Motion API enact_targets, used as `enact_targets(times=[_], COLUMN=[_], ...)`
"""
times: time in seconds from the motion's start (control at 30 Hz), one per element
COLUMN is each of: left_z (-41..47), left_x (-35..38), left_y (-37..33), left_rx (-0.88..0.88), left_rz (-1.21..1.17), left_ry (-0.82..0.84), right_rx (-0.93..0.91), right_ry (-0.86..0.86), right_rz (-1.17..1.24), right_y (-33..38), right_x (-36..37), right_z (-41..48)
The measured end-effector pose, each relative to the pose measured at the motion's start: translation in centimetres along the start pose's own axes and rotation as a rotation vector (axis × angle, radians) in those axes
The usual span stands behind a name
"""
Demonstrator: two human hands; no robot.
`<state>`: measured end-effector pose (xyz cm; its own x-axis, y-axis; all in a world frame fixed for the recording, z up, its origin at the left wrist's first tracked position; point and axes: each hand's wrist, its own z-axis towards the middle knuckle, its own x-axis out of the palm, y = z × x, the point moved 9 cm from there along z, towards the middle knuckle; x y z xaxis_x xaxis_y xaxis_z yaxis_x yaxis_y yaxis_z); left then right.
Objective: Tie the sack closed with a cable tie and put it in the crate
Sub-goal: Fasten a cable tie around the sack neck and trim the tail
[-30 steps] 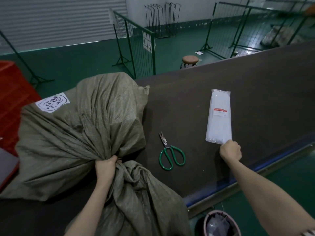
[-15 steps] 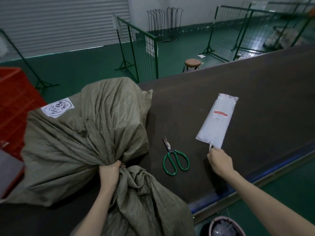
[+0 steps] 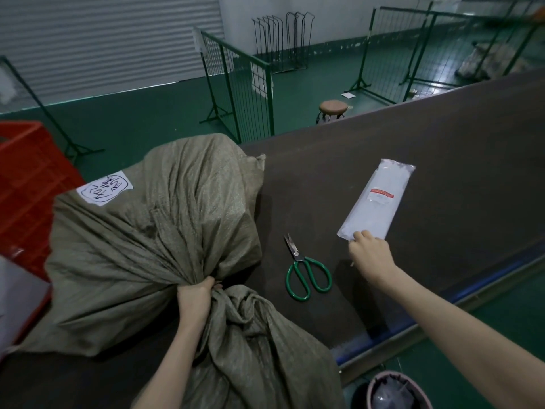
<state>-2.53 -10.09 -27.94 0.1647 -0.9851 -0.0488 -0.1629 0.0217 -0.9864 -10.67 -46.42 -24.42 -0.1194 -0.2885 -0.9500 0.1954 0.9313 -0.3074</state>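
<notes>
1. The sack (image 3: 153, 240) lies on the dark table (image 3: 427, 149), its neck bunched in the left hand (image 3: 196, 296)'s closed fist.
2. Scissors (image 3: 306, 273) lie between the sack and a packet of ties (image 3: 377, 202).
3. The right hand (image 3: 371, 253) touches the packet's near end; its grip cannot be told.
4. The red crate (image 3: 26, 184) is cut off at left.

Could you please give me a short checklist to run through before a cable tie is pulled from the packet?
1. Sack neck bunched and gripped by the left hand: ok.
2. Right hand at the near end of the cable tie packet: ok.
3. A tie already drawn out: cannot tell.
4. Scissors lying within reach between sack and packet: ok.
5. Tie around the neck: not ok, none there yet.
6. Red crate beside the sack: ok; free space inside: cannot tell.
</notes>
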Motion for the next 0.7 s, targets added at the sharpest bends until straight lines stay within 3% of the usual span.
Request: enact_targets(times=[0.3,0.5,0.7], left_z=[0.2,-0.4,-1.3], left_x=[0.0,0.0,0.1], left_y=[0.2,-0.6,0.2], left_rx=[-0.01,-0.001,-0.2], left_rz=[0.003,-0.031,-0.145], left_ry=[0.047,0.09,0.162], right_rx=[-0.14,-0.105,-0.282], right_ry=[-0.179,-0.067,-0.316], right_rz=[0.384,1.051,1.243], right_y=[3.3,6.0,10.0], right_x=[-0.8,-2.0,-10.8], right_z=[-2.2,-2.6,-3.1])
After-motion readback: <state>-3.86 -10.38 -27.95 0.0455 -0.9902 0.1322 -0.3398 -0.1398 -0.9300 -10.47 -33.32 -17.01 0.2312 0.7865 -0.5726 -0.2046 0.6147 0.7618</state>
